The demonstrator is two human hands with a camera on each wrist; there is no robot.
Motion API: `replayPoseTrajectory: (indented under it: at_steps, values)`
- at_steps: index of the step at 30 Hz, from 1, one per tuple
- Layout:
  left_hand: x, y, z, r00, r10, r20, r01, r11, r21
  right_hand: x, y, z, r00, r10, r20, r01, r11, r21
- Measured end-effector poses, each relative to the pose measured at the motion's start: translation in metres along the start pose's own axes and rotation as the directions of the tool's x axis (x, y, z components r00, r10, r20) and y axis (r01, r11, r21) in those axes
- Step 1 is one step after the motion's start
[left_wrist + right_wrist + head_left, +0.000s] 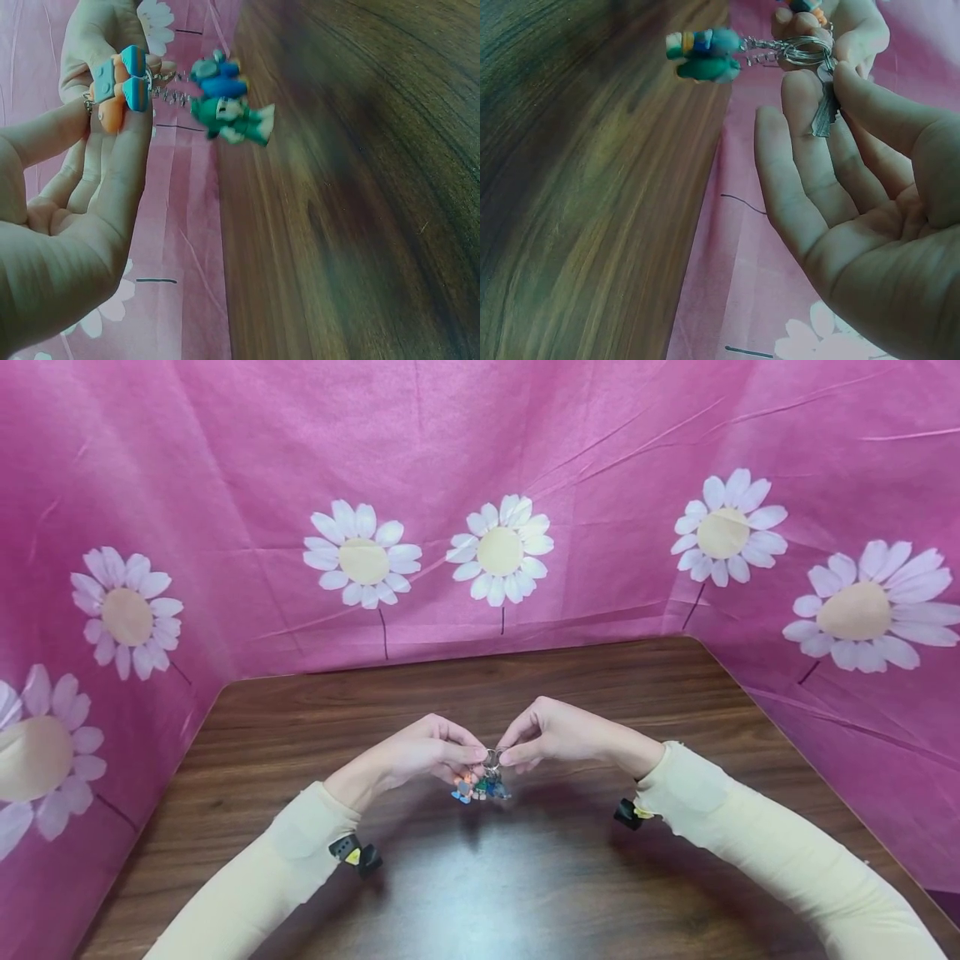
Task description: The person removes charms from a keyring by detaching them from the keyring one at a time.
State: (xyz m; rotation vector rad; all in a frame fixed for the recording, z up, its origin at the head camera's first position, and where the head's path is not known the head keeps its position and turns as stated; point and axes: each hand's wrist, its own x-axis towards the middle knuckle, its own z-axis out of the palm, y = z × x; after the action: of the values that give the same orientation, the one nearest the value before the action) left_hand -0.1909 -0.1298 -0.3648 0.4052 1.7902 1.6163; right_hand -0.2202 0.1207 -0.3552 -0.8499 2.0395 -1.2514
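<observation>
Two hands: left hand point(431, 747) and right hand point(558, 731), fingertips near each other, held above the desk point(480, 893).
Left grip: thumb and finger pinched together at the left side of the rings point(806, 51); the exact contact is partly hidden.
Right grip: thumb and fingertips drawn together on a flat grey piece point(826, 109) attached to the rings, remaining fingers loosely bent.
Rings: thin, silver, bunched between the two grips.
Orange figure point(111, 90): against the left fingers, blue feet outward, a bit of chain beside the thumb.
Green figure point(236, 121): hangs on a chain below the rings, clear of the fingers.
Blue figure point(221, 82): hangs just beside the green one, also below both grips.
Wrists: cream sleeves point(277, 852), a small black device point(356, 853) at the left cuff, another at the right.
Desk: dark wood grain, bright reflection in front of the hands.
Backdrop: pink cloth point(600, 410) printed with white daisies point(499, 552).
</observation>
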Motion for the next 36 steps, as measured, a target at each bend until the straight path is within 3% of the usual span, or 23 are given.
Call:
replayPoseTrajectory:
  at_steps: [10, 16, 29, 36]
  values:
    - [0.0005, 0.0022, 0.0007, 1.0, -0.009, -0.016, 0.01, 0.999, 0.04, 0.0006, -0.003, -0.0006, 1.0, 0.006, 0.017, -0.006, 1.0, -0.005]
    - [0.0019, 0.0029, 0.0022, 0.999, -0.022, -0.028, 0.024, 0.999, 0.047, 0.0009, -0.0047, 0.0001, 1.0, -0.013, 0.016, 0.014, 0.998, -0.068]
    - [0.0042, 0.0, 0.0034, 1.0, -0.024, 0.006, 0.023, 0.998, 0.06, 0.0034, -0.0071, -0.0002, 0.998, -0.035, 0.05, 0.042, 0.988, -0.148]
    - [0.004, -0.0004, 0.0044, 1.0, -0.012, -0.001, 0.012, 0.999, 0.048, 0.0028, -0.0063, 0.0004, 0.999, 0.03, 0.026, -0.029, 0.997, -0.067]
